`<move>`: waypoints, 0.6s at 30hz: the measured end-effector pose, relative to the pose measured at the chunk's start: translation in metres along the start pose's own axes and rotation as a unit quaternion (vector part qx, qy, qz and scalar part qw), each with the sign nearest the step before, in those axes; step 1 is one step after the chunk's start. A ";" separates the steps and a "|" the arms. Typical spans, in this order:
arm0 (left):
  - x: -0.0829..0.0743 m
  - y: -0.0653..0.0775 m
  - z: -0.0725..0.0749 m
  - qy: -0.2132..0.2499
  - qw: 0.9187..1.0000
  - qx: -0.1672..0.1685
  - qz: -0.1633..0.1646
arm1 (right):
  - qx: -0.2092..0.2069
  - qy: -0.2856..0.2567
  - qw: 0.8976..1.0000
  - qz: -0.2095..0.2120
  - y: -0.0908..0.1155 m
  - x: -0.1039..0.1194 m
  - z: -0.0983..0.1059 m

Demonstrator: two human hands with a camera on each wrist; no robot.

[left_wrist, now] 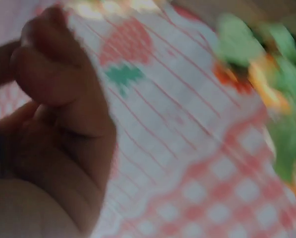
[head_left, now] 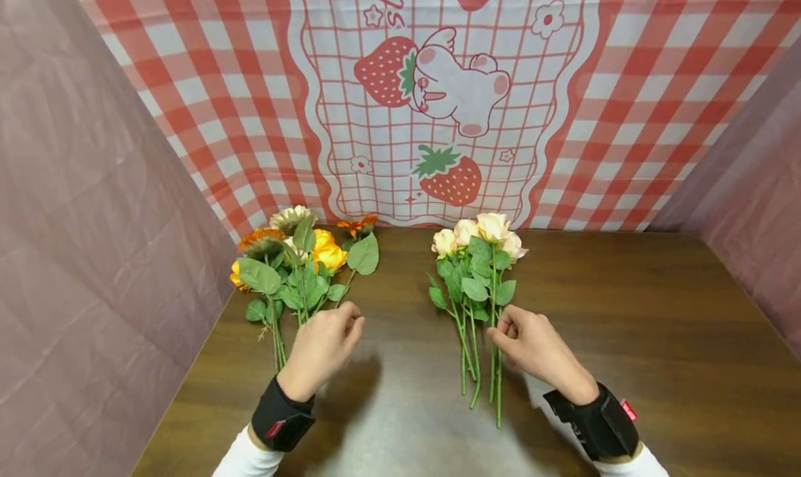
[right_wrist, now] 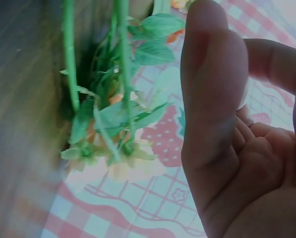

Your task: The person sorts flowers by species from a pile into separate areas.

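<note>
I'm watching both hands now: loosely curled, nothing in them. Left hand [head_left: 322, 345], mixed bunch [head_left: 304, 282] at its eleven o'clock; right hand [head_left: 537, 341], pale roses [head_left: 480, 267] also at eleven. I'd pinch each stem [head_left: 498, 393] lightly, below the leaves [head_left: 474, 289].

A person's left forearm [head_left: 247, 456] enters near 7 o'clock, angled toward 1, while the right forearm [head_left: 632, 462] comes in between 4 and 5 o'clock, slanting toward 10 or 11. The left hand [head_left: 325, 345] hangs with fingers loosely bent. The right hand [head_left: 538, 343] points toward 10 o'clock, its thumb crossing the forefinger in the right wrist view.
</note>
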State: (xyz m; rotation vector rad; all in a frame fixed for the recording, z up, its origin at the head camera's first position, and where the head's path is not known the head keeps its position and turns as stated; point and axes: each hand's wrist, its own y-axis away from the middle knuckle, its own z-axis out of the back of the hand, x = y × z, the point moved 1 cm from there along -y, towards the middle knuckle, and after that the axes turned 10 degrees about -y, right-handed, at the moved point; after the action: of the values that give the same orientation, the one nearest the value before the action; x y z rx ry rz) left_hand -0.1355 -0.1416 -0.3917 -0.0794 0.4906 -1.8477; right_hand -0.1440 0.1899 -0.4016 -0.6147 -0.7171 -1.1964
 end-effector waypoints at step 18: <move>0.052 -0.004 -0.041 -0.155 0.966 0.166 0.121 | 0.012 0.004 1.000 0.004 0.004 0.012 0.000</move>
State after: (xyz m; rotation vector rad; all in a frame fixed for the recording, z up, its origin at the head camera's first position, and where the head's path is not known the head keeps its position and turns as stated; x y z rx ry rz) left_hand -0.1687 -0.1764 -0.4374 -0.0755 -0.0307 -1.6146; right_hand -0.1375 0.1839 -0.3928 -0.5912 -0.7200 -1.1799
